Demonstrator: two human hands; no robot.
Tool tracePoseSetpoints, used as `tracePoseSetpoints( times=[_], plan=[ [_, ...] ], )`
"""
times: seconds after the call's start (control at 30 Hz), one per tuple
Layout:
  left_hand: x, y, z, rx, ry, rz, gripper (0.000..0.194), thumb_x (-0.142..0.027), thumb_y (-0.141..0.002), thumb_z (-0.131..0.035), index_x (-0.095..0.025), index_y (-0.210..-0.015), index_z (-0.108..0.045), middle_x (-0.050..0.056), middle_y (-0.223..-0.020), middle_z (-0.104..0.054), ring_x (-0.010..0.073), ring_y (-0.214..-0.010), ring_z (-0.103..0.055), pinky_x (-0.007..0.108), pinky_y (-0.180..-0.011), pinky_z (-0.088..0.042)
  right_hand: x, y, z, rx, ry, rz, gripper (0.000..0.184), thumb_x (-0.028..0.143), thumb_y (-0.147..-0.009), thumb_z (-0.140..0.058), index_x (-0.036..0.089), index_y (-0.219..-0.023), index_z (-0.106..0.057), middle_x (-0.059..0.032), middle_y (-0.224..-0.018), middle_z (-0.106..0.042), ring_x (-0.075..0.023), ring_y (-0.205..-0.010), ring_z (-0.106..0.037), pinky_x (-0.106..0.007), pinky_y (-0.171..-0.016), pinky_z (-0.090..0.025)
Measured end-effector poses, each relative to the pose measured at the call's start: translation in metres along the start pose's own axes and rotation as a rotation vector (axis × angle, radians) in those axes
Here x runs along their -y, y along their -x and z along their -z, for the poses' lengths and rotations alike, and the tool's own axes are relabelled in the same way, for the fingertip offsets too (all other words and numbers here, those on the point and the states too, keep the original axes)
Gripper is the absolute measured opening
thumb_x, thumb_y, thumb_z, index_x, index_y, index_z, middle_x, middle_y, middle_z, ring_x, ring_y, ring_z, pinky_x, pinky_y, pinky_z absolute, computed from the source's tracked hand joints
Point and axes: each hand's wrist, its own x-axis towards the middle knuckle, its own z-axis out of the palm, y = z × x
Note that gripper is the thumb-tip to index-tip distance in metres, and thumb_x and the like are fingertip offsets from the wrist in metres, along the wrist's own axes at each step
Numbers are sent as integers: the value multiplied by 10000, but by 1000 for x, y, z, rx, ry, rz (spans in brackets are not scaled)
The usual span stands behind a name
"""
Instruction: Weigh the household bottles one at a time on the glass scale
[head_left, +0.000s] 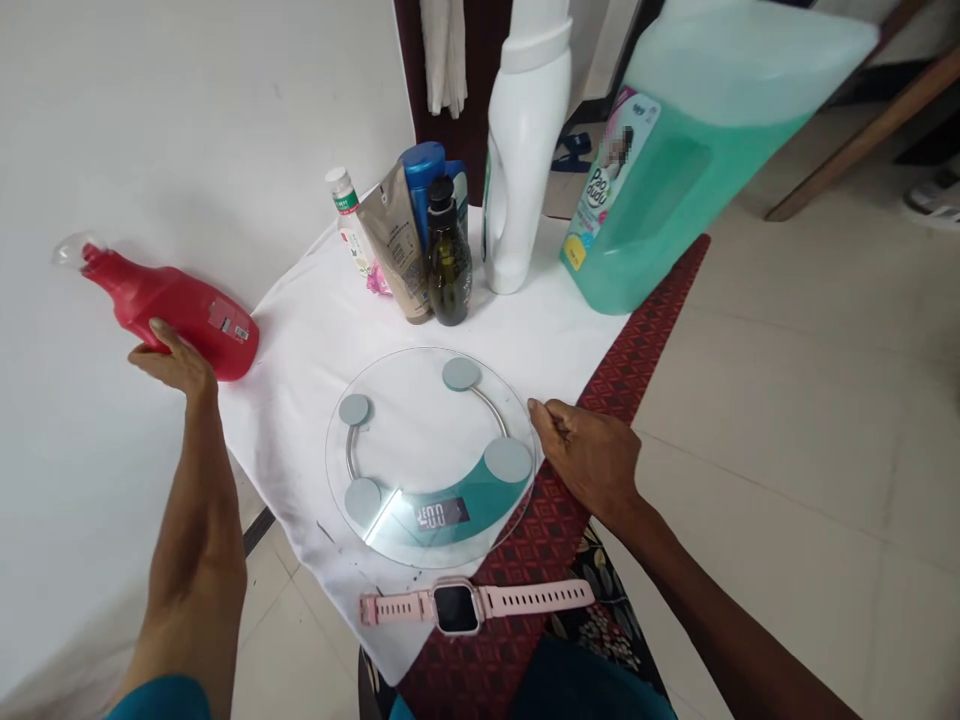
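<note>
Toward twelve o'clock the top edge cuts off the white bottle [527, 150]; at two, the green jug [720, 170]. Near eleven, the dark pump bottle [450, 265] hides part of a blue bottle [422, 165]. At nine, print on the red bottle [176, 298] is too small to read.

Glossy red plastic bottle [184, 310], smooth glass scale [431, 455], matt white cloth [289, 425]

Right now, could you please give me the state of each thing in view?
Round clear glass scale: display lit, reading 0.0
Pink square smartwatch: screen dark, strap unfastened
Red plastic bottle: clear cap on, slanting in view
Large clear jug of green liquid: partly filled
Tall white plastic bottle: upright
Dark pump bottle: upright
Flat brown tube: cap down
Small white bottle: capped
Blue bottle: capped
</note>
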Motion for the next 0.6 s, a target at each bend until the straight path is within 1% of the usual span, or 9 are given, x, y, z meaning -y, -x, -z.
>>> tracePoseSetpoints(
  times=[0.07, 0.1, 0.17, 0.23, 0.27, 0.33, 0.4, 0.5, 0.6],
  plan=[
    [-16, 30, 0, -219, -78, 3, 604, -652, -1028, -748, -286, -1001, -268, 72, -1203, -432, 336, -1305, -384, 594, -1245, -304, 1, -1, 1, 2, 4, 2, 556, 514, -1036, -471, 246, -551, -425, -40, -497, -519, -162, -523, -461, -315, -595, -228],
    [-25, 48, -3, -229, -82, -51, 613, -624, -986, -809, -275, -1069, -312, 117, -1337, -441, 373, -1391, -371, 633, -1293, -243, 1, -1, 1, 0, 5, 4, 551, 508, -1028, -474, 245, -547, -418, -38, -493, -509, -158, -521, -448, -315, -594, -221],
    [-46, 85, -13, -28, 12, -257, 620, -579, -964, -837, -215, -1221, -405, 180, -1445, -444, 393, -1464, -405, 624, -1336, -217, 0, -1, 2, -6, 0, 5, 545, 504, -1019, -480, 240, -545, -430, -40, -501, -520, -156, -525, -445, -316, -594, -212],
    [-72, 121, -30, 171, 61, -362, 613, -572, -950, -847, -199, -1298, -506, 133, -1315, -585, 322, -1311, -587, 529, -1248, -412, 0, -1, 2, -4, -10, 6, 541, 506, -1018, -491, 236, -550, -464, -45, -517, -546, -158, -537, -461, -316, -599, -216],
    [-85, 136, -40, 275, 88, -388, 579, -576, -960, -831, -206, -1305, -548, 115, -1255, -643, 295, -1203, -654, 496, -1164, -488, -1, 0, 1, -3, -14, 4, 540, 508, -1019, -496, 234, -554, -479, -48, -523, -557, -160, -543, -468, -316, -602, -219],
    [-113, 161, -63, 524, 194, -393, 567, -590, -973, -811, -220, -1344, -597, 132, -1268, -694, 288, -1176, -683, 463, -1079, -528, -1, 0, 1, 6, -24, -1, 540, 508, -1024, -504, 232, -561, -501, -49, -533, -572, -163, -552, -480, -315, -608, -226],
    [-137, 177, -88, 671, 258, -337, 548, -601, -948, -833, -244, -1322, -651, 136, -1282, -718, 281, -1150, -696, 417, -1000, -544, 0, 0, 2, 10, -37, -11, 537, 497, -1032, -510, 229, -567, -514, -48, -542, -583, -162, -555, -488, -316, -613, -226],
    [-160, 191, -120, 772, 278, -250, 379, -520, -947, -845, -214, -1135, -725, 101, -1131, -752, 250, -1026, -690, 342, -886, -516, 2, 0, 4, 16, -57, -36, 520, 466, -1039, -510, 226, -578, -540, -51, -560, -609, -161, -565, -508, -320, -621, -220],
    [-166, 196, -141, 670, 199, -171, 289, -358, -954, -819, -189, -802, -640, 9, -768, -617, 191, -795, -575, 305, -738, -416, 5, -1, 6, 25, -71, -60, 512, 456, -1037, -509, 222, -584, -559, -56, -571, -627, -159, -569, -510, -321, -623, -219]
  ],
)
